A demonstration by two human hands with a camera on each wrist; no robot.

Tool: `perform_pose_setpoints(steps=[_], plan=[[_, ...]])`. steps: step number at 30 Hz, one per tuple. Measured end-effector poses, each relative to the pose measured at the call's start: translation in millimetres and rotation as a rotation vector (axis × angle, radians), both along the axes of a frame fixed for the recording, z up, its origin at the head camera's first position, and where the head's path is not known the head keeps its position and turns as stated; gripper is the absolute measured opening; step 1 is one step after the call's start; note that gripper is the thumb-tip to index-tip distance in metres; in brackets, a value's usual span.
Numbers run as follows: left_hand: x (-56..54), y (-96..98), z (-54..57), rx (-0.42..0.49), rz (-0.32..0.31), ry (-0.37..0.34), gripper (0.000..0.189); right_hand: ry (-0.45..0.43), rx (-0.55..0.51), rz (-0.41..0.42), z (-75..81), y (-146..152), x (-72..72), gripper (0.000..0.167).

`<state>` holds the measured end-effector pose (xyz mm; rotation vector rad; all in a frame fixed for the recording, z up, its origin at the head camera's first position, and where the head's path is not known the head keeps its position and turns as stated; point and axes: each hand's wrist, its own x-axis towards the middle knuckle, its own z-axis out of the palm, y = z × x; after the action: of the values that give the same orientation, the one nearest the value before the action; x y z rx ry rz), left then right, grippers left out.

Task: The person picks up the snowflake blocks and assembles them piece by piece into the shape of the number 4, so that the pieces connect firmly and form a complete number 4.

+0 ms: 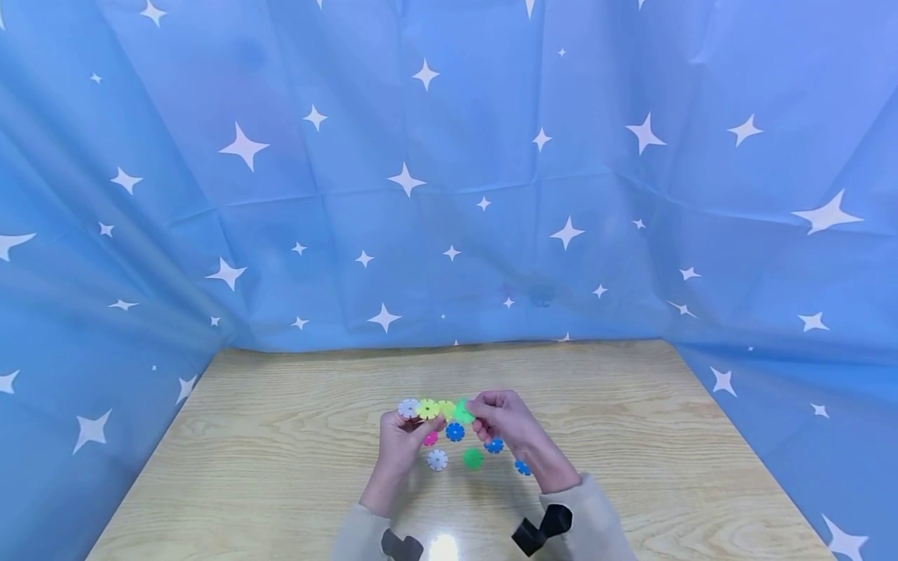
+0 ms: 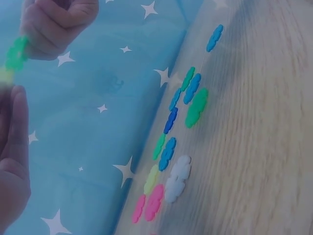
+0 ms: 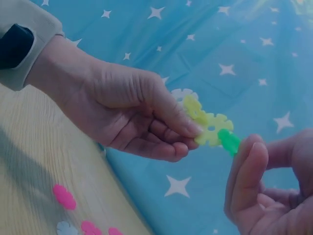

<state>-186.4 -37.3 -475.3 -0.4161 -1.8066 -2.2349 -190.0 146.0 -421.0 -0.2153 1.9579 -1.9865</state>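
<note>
A short chain of notched plastic snowflake discs is held up over the table. It runs from a white disc (image 1: 408, 408) through a yellow disc (image 1: 427, 409) to a second yellow disc (image 3: 213, 129). My left hand (image 3: 129, 110) pinches the chain between thumb and fingers. At the other end, the thumb and fingers of my right hand (image 1: 510, 421) pinch a green disc (image 3: 228, 141). That green disc stands edge-on in the right wrist view, its edge right at the second yellow disc's rim.
Below the hands, loose discs lie on the wooden table (image 1: 281, 452): a white disc (image 1: 437, 460), a green disc (image 1: 473, 458), a pink disc (image 1: 430, 439), a blue disc (image 1: 455, 432) and several others. A blue star-patterned cloth (image 1: 449, 218) hangs behind the table and along its sides.
</note>
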Motion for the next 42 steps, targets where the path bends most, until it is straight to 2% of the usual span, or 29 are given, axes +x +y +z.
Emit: perform_pose_setpoints(steps=[7,17,23,27,31,35,39,42], plan=[[0.0,0.4,-0.5,0.01,-0.018,0.042,0.015,-0.007,-0.006,0.002,0.0,-0.8,2.0,0.022],[2.9,4.3,-1.7,0.05,0.031,0.073,0.014,-0.042,-0.022,-0.033,4.8,-8.0,2.0,0.019],[6.7,3.6,-1.9,0.048,0.055,0.076,0.016,-0.014,0.019,-0.004,4.8,-10.3,2.0,0.022],[5.0,3.2,1.0,0.052,0.04,0.084,0.011,0.0,0.009,0.01,3.2,-9.3,0.3,0.021],[1.3,4.3,3.3,0.079,0.006,0.05,0.008,-0.016,-0.045,0.009,0.5,-9.1,-0.9,0.02],[-0.8,6.4,4.9,0.139,0.008,-0.028,0.018,-0.019,-0.073,-0.017,-2.0,-10.7,-1.0,0.02],[-1.8,6.3,3.7,0.198,0.047,-0.105,0.016,0.03,-0.026,-0.074,-5.4,-9.1,-1.6,0.026],[-3.1,4.8,1.8,0.228,0.055,-0.131,0.005,0.079,0.047,-0.133,-11.0,-1.4,-2.9,0.03]])
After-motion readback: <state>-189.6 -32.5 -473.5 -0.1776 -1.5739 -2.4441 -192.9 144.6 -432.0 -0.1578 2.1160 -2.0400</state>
